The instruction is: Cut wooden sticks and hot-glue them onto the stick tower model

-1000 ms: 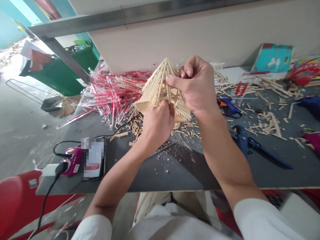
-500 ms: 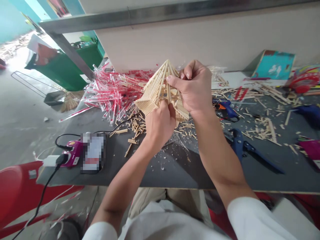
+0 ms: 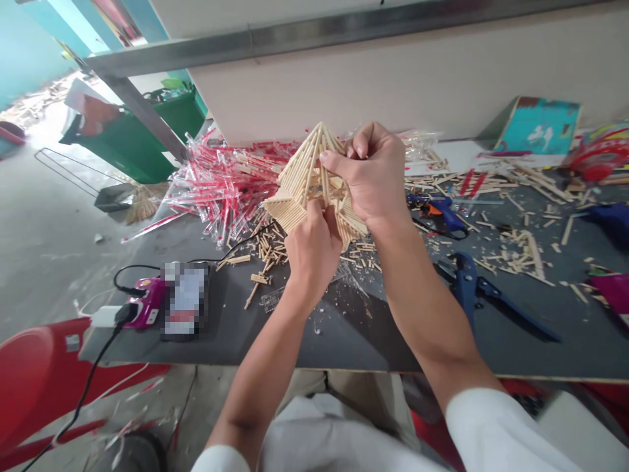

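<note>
Carefully now, my left hand (image 3: 312,259) and right hand (image 3: 368,174) both clench the wooden stick pyramid (image 3: 299,177), bracing it firmly between them.

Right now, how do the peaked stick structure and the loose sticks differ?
The peaked stick structure has sticks laid side by side in slanted panels; the loose sticks lie jumbled. The structure is up in the left hand and right hand; the loose sticks rest on the bench. Both look like pale wood.

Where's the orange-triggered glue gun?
In the head view, the glue gun lies on the workbench, right of the person's right hand, above a blue-handled tool.
</note>
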Action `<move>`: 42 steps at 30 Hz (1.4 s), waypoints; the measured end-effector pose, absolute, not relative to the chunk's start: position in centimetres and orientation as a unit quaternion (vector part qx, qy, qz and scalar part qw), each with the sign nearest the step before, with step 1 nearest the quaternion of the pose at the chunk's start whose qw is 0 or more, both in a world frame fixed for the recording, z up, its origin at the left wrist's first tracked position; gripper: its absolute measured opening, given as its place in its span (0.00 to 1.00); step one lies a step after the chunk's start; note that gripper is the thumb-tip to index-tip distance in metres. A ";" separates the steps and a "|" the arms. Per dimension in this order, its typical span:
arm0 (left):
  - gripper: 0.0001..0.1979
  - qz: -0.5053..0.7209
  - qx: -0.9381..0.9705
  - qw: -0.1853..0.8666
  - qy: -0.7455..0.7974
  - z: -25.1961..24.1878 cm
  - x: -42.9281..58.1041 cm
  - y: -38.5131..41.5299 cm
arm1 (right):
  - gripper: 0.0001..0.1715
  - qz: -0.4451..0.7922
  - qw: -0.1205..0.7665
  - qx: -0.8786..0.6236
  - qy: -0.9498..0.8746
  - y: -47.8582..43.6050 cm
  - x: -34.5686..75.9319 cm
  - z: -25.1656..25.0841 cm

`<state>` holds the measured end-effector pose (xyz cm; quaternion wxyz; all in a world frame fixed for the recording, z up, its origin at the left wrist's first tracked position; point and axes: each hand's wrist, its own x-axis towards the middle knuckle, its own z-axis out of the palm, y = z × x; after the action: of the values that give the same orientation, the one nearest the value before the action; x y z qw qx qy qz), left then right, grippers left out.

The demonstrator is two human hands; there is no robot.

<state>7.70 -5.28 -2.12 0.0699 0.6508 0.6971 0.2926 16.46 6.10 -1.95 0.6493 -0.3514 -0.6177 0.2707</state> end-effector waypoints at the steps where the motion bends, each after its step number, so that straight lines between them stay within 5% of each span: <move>1: 0.16 0.290 0.654 0.069 0.696 -2.0 7.7 -5.2 | 0.20 0.273 0.650 -0.353 -0.615 6.0 16.4 -1.9; 42: 0.14 0.298 0.594 0.040 0.746 -1.2 9.6 -4.2 | 0.17 0.186 0.643 -0.325 -0.668 6.7 16.8 -2.8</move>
<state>9.61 -4.22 -1.18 0.0402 0.5944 0.7456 0.2984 16.75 6.74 -2.85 0.6432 -0.3253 -0.6679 0.1858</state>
